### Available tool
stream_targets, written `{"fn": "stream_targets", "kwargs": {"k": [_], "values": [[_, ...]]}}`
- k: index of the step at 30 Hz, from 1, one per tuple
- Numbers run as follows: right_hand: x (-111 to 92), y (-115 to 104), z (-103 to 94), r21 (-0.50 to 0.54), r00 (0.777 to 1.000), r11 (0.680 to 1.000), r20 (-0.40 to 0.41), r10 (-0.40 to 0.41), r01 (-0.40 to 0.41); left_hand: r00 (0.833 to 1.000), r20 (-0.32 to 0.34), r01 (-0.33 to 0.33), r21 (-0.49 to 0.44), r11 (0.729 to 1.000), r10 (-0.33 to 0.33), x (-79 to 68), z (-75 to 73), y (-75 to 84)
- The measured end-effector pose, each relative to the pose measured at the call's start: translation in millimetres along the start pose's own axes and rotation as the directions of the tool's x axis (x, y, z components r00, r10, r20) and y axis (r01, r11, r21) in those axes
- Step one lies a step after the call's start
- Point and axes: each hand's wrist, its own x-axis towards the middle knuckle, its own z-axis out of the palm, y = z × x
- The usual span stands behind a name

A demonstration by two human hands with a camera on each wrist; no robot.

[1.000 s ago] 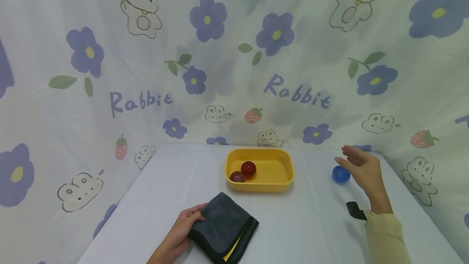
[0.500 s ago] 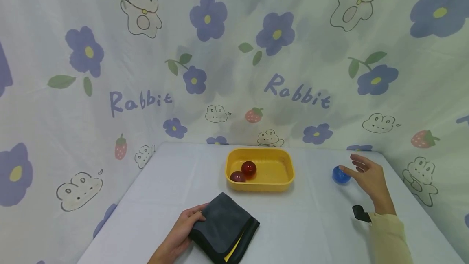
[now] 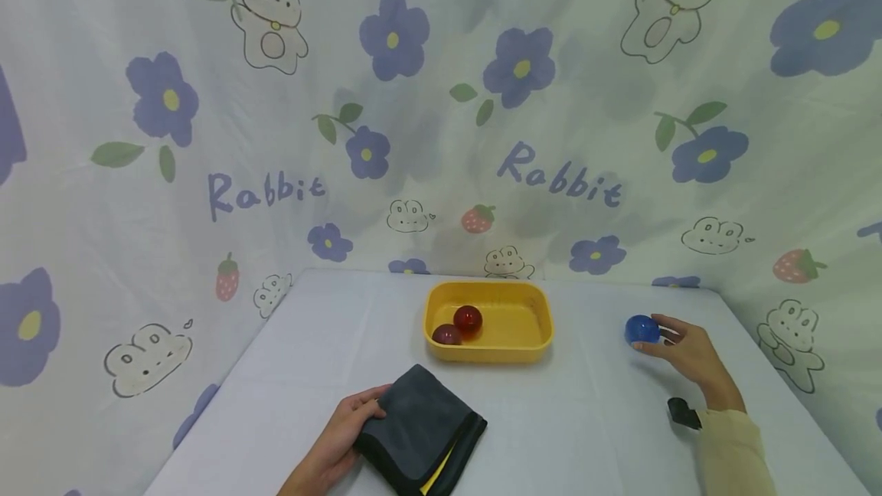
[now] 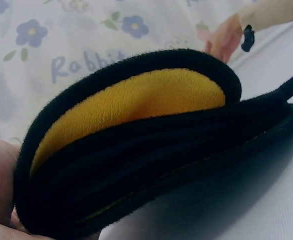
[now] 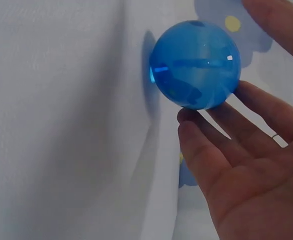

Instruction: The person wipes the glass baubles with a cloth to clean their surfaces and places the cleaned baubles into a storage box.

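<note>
The right hand (image 3: 692, 358) has lowered since earlier and now spans the blue ball (image 3: 641, 329) on the table (image 3: 572, 419), fingers wide. To its left, a yellow box (image 3: 513, 324) contains two reddish balls (image 3: 468, 319); nearer, the left hand (image 3: 339, 436) grips a folded cloth (image 3: 422, 423).

Left hand (image 3: 343, 432) in grip, thumb on top; right hand (image 3: 689, 357) farther forward, fingers parted.

- Pale curtain (image 3: 441, 136) facing me, printed with purple flowers (image 3: 518, 67), cartoon rabbits (image 3: 271, 14) and red strawberries (image 3: 478, 218)
- White-covered table (image 3: 592, 419) before it
- Soft light, faint shadows across the folds
</note>
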Motion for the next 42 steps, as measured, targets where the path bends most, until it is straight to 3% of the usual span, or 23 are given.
{"fn": "stream_targets", "kwargs": {"k": [10, 17, 27, 33, 42], "values": [[7, 14, 8.8, -0.023, 0.998, 1.000, -0.066, 0.009, -0.010, 1.000, 0.003, 0.002, -0.007, 1.000, -0.002, 1.3, 0.1, -2.8], [11, 10, 16.0, -0.060, 0.991, 0.998, -0.127, -0.037, 0.030, 1.000, 0.015, -0.003, -0.012, 1.000, 0.003, 2.0, -1.1, -3.5], [8, 2, 18.2, -0.035, 0.997, 0.999, -0.076, -0.031, 0.028, 1.000, 0.003, 0.006, 0.005, 1.000, -0.006, 0.3, -0.2, 0.0], [5, -13, 19.5, 0.019, 0.996, 0.997, -0.054, -0.077, 0.078, 0.999, 0.034, -0.022, 0.002, 1.000, 0.022, -1.1, 0.8, 1.2], [-10, -56, 16.4, 0.041, 0.987, 0.988, -0.064, -0.149, 0.152, 0.998, 0.060, -0.029, -0.015, 0.999, 0.030, -4.1, 3.7, 3.0]]}}
